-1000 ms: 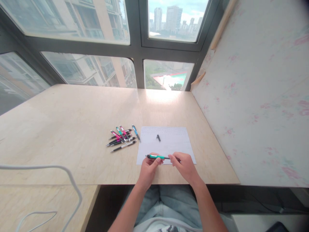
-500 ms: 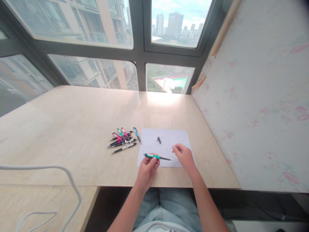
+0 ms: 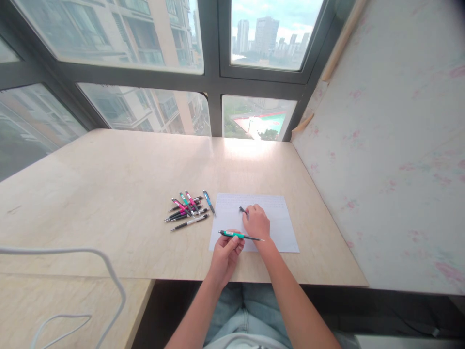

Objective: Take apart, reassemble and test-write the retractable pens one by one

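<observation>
In my left hand (image 3: 227,252) is a ballpoint pen (image 3: 232,234) with a green barrel and black top, held almost level between thumb and fingers. Its thin refill (image 3: 255,238) sticks out bare to the right, passing above my right wrist. My right hand (image 3: 257,223) rests over the sheet of paper (image 3: 283,228), fingers curled down and closed at a short black pen grip (image 3: 242,210). The fingers cover part of that piece. Faint lines of writing run along the paper's top.
Left of the paper lies a loose pile of pens (image 3: 185,211), black, pink, green and white. A blue pen (image 3: 209,203) lies by the paper's left edge. A white cable (image 3: 109,264) loops at the lower left. Windows and a papered wall (image 3: 381,145) border the table.
My right hand has moved left and away from me, from the paper's right side to the black pen grip. My left hand still holds the green pen in much the same place.
</observation>
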Demonstrator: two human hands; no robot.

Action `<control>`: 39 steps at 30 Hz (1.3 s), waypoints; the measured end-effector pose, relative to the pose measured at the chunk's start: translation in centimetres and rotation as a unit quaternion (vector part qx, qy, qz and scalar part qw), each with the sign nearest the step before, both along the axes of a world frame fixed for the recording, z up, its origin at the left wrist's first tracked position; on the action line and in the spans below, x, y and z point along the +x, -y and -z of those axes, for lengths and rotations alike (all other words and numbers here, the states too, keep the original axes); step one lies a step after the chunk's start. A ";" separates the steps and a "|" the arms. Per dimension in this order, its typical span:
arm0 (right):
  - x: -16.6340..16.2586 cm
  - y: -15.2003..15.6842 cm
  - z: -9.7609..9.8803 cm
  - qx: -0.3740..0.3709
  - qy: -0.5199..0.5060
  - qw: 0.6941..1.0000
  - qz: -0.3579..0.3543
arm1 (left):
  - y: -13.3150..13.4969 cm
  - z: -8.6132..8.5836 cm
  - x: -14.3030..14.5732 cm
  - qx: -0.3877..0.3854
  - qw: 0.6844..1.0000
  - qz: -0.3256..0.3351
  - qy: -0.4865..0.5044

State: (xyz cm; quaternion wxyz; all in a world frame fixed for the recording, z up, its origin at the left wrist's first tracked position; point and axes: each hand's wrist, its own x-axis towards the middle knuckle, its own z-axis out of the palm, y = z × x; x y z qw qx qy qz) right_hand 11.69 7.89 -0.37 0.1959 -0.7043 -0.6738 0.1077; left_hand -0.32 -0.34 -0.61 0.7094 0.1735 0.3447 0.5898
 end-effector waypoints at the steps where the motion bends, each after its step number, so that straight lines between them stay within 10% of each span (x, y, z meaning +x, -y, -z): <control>1: 0.1 0.0 0.0 0.006 -0.015 1.000 0.011 | 0.0 0.0 0.0 0.001 1.000 -0.001 -0.001; 12: 7.9 5.8 -0.2 -0.009 -0.410 0.911 0.034 | -0.1 0.4 0.1 0.002 1.000 -0.004 -0.008; 39: 7.0 9.5 -2.1 -0.019 -0.431 0.902 -0.031 | 0.0 0.6 0.1 0.013 0.999 0.008 -0.045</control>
